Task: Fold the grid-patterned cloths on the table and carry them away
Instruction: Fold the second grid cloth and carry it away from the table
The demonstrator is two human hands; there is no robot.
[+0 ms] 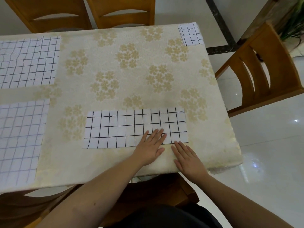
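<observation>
Strip cloth (134, 127) lies flat near table's (115, 168) front edge, folded once by the look; L hand (150, 148) flat, fingers straight, pressing its front-right part; R hand (187, 157) flat on tablecloth, fingertips at cloth's front edge; thin, limp, light fabric, prob. slides easily; best pinch the right corners to fold across.

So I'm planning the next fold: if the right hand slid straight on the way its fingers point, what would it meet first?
The right hand lies flat, its fingertips at the near edge of the folded grid cloth, so it would probably meet that cloth first.
</observation>
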